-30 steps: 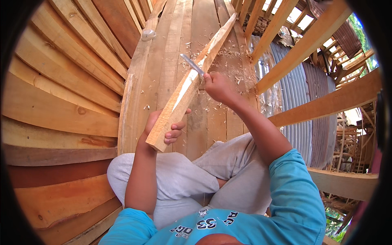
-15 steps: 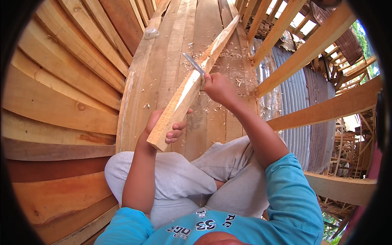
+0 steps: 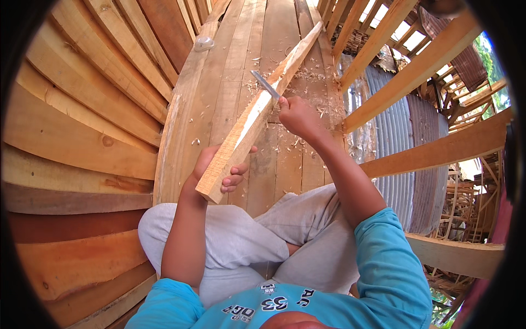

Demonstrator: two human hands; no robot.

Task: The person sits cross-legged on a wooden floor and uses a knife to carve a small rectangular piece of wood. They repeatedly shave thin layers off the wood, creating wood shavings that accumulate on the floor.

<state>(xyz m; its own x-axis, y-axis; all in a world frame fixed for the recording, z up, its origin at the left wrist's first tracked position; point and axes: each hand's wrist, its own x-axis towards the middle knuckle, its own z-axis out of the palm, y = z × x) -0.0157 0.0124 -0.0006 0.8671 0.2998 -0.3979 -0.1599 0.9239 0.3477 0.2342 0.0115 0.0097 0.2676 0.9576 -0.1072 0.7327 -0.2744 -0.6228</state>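
Observation:
A long pale wooden stick point(image 3: 257, 112) slants from my lap up toward the far end of the plank floor point(image 3: 230, 93). My left hand point(image 3: 219, 170) grips its near end from underneath. My right hand point(image 3: 296, 116) holds a metal blade point(image 3: 264, 84) whose flat tip lies against the stick's upper edge, about halfway along. Fresh pale wood shows where the blade rests. Wood shavings point(image 3: 298, 77) lie scattered on the planks around the stick. I sit cross-legged in grey trousers point(image 3: 241, 241) and a blue shirt.
Curved wooden planks point(image 3: 82, 142) rise like a hull wall on the left. Slanted wooden beams point(image 3: 433, 60) cross on the right, with corrugated metal sheeting point(image 3: 394, 126) behind them. A small pale round object point(image 3: 204, 43) sits on a plank at the far left.
My right hand with the blade has slid slightly along the stick's edge. My left hand keeps the same hold on the near end.

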